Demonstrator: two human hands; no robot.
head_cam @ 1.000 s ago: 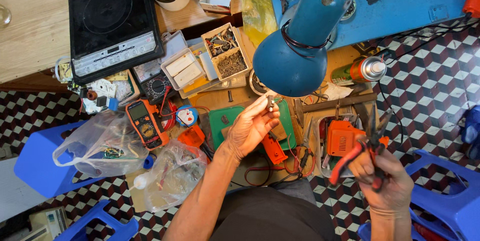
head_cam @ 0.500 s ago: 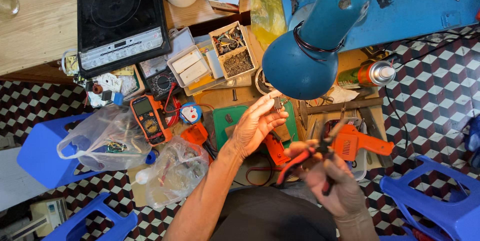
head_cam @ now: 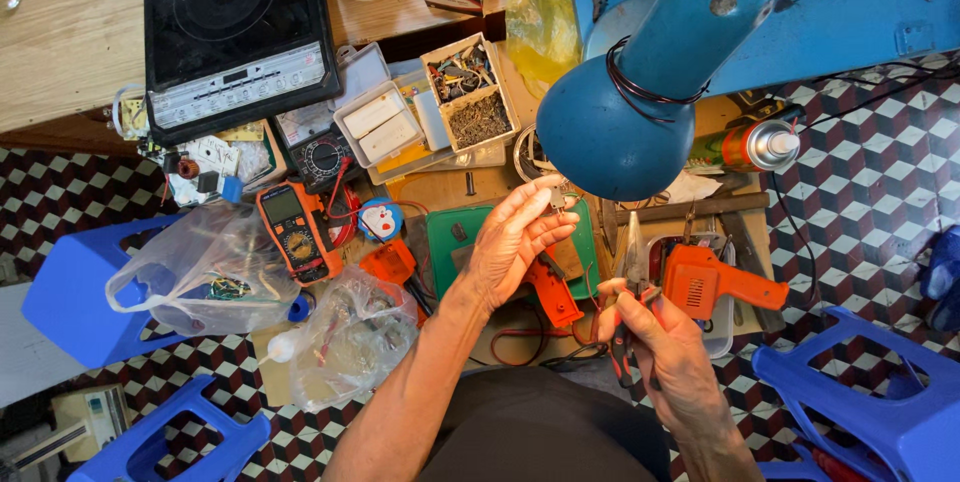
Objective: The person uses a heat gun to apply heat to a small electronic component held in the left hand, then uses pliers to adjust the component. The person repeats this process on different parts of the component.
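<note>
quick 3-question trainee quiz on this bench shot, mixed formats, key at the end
1. True or false: the right hand holds pliers with the tips pointing away from the person.
2. The left hand pinches a small part just below which thing? A) the induction cooker B) the blue lamp head C) the spray can
3. Fill in: the orange multimeter lies beside a clear plastic ____.

Key:
1. True.
2. B.
3. Bag.
</note>
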